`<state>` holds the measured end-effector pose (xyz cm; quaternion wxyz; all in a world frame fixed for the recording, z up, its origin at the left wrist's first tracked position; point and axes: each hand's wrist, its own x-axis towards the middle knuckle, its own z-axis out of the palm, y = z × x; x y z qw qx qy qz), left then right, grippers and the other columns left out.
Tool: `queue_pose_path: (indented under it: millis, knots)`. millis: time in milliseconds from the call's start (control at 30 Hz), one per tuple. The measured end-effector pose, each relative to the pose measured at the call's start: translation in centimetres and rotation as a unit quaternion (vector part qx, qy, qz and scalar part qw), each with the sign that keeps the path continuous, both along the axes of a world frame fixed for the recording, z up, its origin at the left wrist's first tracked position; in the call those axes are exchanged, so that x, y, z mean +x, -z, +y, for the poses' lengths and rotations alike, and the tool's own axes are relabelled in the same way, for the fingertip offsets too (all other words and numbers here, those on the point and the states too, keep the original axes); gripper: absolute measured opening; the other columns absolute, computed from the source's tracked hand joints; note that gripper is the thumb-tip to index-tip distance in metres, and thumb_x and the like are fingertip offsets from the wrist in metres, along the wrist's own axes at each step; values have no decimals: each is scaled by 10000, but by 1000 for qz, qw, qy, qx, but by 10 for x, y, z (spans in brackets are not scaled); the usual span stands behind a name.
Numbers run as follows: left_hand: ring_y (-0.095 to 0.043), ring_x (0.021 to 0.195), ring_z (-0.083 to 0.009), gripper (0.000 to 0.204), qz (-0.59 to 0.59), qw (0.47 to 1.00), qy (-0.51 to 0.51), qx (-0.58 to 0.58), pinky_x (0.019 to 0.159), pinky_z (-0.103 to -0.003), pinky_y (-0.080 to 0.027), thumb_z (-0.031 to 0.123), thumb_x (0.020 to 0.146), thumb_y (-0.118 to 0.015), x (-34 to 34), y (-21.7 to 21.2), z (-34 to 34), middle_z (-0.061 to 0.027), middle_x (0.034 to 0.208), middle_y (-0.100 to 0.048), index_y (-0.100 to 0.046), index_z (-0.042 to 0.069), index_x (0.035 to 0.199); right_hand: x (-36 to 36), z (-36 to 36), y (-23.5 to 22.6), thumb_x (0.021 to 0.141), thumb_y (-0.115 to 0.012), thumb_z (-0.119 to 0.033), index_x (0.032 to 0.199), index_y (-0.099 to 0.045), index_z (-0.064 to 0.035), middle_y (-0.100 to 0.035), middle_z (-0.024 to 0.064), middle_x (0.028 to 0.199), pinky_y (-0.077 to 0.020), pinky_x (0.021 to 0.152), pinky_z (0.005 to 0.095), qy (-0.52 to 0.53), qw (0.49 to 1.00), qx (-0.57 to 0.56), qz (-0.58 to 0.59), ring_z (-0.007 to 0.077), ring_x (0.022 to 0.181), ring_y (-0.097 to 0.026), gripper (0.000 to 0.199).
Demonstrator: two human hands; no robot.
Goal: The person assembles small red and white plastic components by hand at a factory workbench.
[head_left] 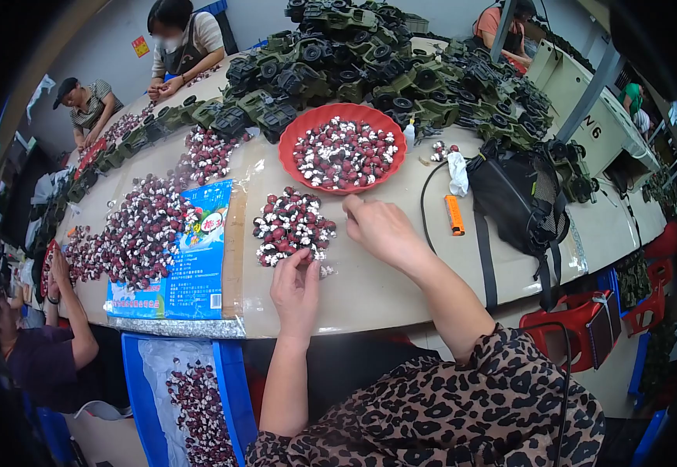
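My left hand [295, 289] rests on the table with its fingertips pinching at the near edge of a small pile of dark red and white pieces [290, 224]. My right hand [381, 227] hovers just right of that pile, its thumb and forefinger pinched together near the rim of a red round tray [290, 167] filled with the same pieces. Whether a piece sits between the fingers of either hand is too small to tell.
A bigger heap of pieces [140, 233] lies left on a blue printed bag [198, 257]. Green toy vehicles [354, 62] are stacked behind the tray. An orange lighter [453, 215] and black bag [521, 198] lie right. A blue bin [226, 389] stands below. Other people work at left and back.
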<state>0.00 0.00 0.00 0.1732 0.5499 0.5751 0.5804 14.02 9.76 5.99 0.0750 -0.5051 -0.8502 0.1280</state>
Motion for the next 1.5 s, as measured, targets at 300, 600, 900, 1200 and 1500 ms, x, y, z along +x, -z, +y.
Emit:
queue_pose_path:
  millis: [300, 600, 900, 1200, 1500]
  knots:
    - [-528, 705, -134, 200, 12, 1000, -2, -4, 604, -233, -443, -15, 757, -573, 5, -4, 4, -79, 816, -518, -545, -18, 955, 5, 26, -8, 766, -570, -206, 1037, -508, -79, -538, 103, 825, -445, 538, 383, 97, 952, 233, 174, 280, 645, -567, 306]
    - [-462, 587, -74, 227, 7, 1000, -14, 7, 490, -186, -364, 21, 742, -601, 1, 3, 0, -47, 780, -528, -538, 2, 959, -15, -20, 26, 821, -523, -153, 960, -550, 13, -597, 97, 844, -473, 614, 285, -160, 887, -251, 353, 176, 698, -591, 218]
    - [-460, 655, -25, 217, -90, 995, 9, -45, 536, -145, -386, 36, 808, -541, -4, 10, -4, -13, 816, -514, -482, -4, 1013, -18, -17, 29, 836, -509, -110, 992, -538, 9, -575, 41, 808, -464, 606, 184, -69, 724, -481, 489, 70, 701, -545, 198]
    - [-517, 745, -64, 195, -126, 991, 21, -29, 618, -169, -423, 28, 836, -489, -2, 3, -5, -45, 865, -533, -453, 0, 1026, -19, -21, 24, 776, -561, -12, 981, -528, 9, -552, 41, 837, -473, 617, 190, -67, 701, -475, 528, 68, 717, -538, 208]
    - [-500, 849, -90, 178, -158, 986, 58, -20, 731, -203, -400, 33, 870, -417, 0, 1, -2, -72, 935, -527, -444, -20, 1038, -21, -24, 22, 730, -596, 23, 899, -495, 13, -513, 26, 746, -465, 534, 178, -54, 730, -437, 523, 43, 604, -515, 197]
